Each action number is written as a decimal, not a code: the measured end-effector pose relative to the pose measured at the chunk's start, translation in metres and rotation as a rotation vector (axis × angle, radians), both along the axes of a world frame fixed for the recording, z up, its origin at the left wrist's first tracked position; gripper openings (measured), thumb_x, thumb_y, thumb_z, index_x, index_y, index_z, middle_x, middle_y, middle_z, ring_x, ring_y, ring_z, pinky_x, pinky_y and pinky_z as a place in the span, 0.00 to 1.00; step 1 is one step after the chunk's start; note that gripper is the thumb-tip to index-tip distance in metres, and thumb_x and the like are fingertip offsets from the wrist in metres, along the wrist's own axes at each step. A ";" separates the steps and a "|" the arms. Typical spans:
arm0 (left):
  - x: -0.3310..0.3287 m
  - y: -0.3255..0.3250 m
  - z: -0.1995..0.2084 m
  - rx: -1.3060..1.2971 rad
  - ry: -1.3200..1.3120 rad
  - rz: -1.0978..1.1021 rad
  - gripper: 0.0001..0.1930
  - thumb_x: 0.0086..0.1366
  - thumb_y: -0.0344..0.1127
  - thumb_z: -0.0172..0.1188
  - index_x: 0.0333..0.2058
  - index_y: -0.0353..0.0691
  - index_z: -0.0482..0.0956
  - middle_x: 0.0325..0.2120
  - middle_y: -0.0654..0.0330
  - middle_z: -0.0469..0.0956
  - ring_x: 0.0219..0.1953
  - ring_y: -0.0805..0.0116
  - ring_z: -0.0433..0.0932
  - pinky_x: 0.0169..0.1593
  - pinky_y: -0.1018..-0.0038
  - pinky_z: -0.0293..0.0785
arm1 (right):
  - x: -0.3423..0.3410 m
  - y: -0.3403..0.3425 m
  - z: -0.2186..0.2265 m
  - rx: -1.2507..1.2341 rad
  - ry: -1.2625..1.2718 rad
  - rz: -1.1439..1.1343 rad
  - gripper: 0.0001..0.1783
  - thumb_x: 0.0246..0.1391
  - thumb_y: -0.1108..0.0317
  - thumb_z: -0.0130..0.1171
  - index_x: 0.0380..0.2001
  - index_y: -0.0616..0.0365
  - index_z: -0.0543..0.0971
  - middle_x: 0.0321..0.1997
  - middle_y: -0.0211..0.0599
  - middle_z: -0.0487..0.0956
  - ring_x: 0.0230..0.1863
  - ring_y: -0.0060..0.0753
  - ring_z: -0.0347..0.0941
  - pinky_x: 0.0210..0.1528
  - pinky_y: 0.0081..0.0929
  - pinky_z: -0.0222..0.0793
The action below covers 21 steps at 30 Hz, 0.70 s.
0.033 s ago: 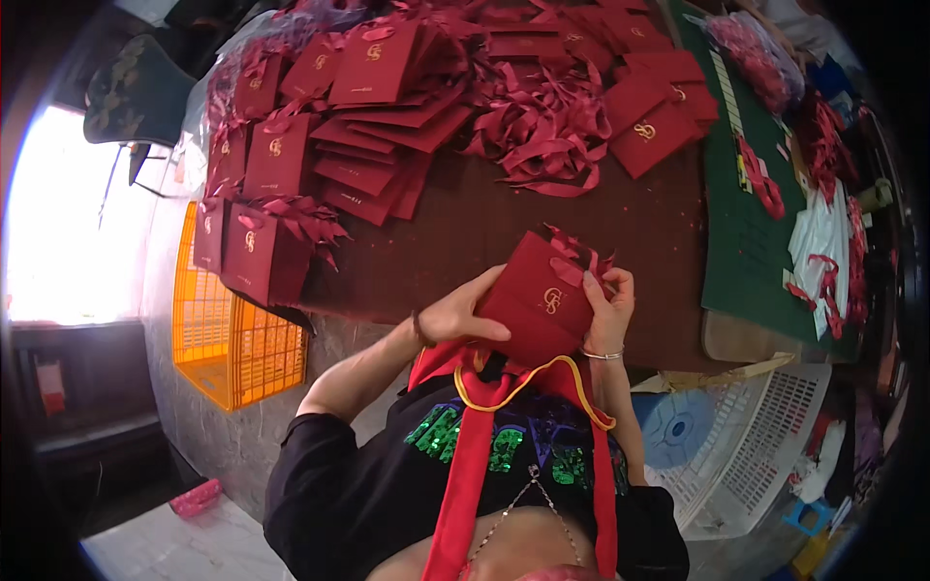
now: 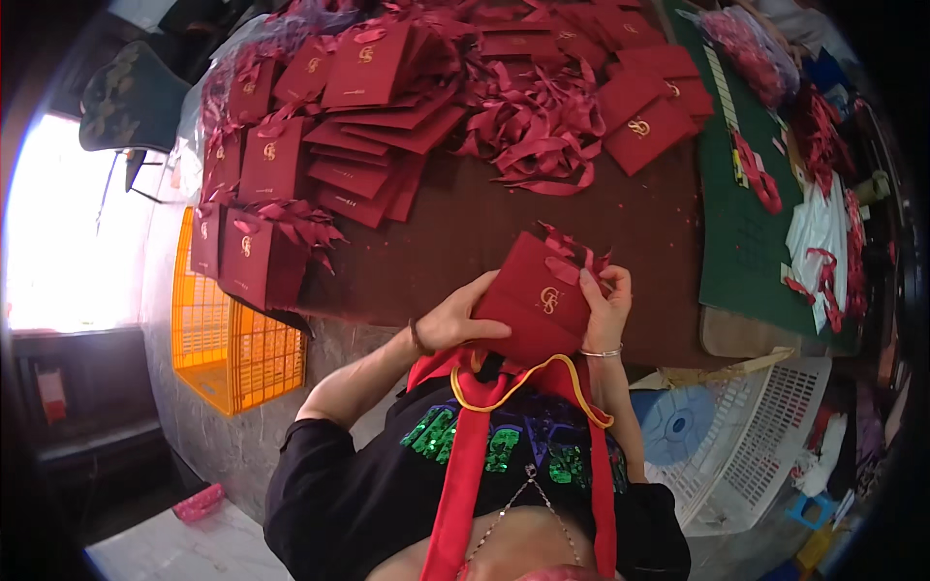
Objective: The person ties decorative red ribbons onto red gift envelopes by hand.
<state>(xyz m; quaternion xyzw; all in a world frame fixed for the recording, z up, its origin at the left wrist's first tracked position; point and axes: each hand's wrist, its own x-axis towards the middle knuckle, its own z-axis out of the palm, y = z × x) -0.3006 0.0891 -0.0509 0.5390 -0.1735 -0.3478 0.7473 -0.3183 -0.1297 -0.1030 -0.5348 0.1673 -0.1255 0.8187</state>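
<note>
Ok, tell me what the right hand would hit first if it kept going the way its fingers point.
The right hand, holding the red paper bag, points up and away across the brown table. Beyond its fingertips the tabletop looks bare; the loose ribbon pile seems the first thing in line, though depth is unclear.

A single head-worn fisheye view looks steeply down from above the person's chest, close over the near edge of the brown bench (image 2: 465, 242) — the far edge bends toward the rim
</note>
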 end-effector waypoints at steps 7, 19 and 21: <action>0.042 0.035 0.068 0.617 -0.574 0.649 0.26 0.54 0.30 0.63 0.51 0.28 0.69 0.49 0.49 0.71 0.53 0.64 0.69 0.55 0.71 0.65 | 0.009 0.006 0.028 0.173 -0.017 0.108 0.14 0.57 0.73 0.52 0.46 0.53 0.65 0.38 0.36 0.75 0.36 0.22 0.73 0.39 0.18 0.70; 0.238 0.080 0.037 1.433 -1.364 0.914 0.19 0.58 0.40 0.57 0.50 0.49 0.74 0.49 0.57 0.72 0.51 0.54 0.68 0.52 0.58 0.64 | -0.009 -0.007 -0.006 0.117 0.147 0.278 0.08 0.56 0.72 0.53 0.40 0.59 0.70 0.37 0.39 0.77 0.35 0.25 0.75 0.39 0.21 0.72; 0.233 0.063 0.025 1.391 -1.388 0.945 0.18 0.59 0.40 0.57 0.49 0.50 0.74 0.49 0.57 0.71 0.51 0.54 0.67 0.51 0.57 0.64 | -0.008 -0.008 -0.012 0.127 0.147 0.279 0.08 0.56 0.72 0.53 0.40 0.59 0.70 0.37 0.39 0.77 0.35 0.26 0.75 0.39 0.22 0.72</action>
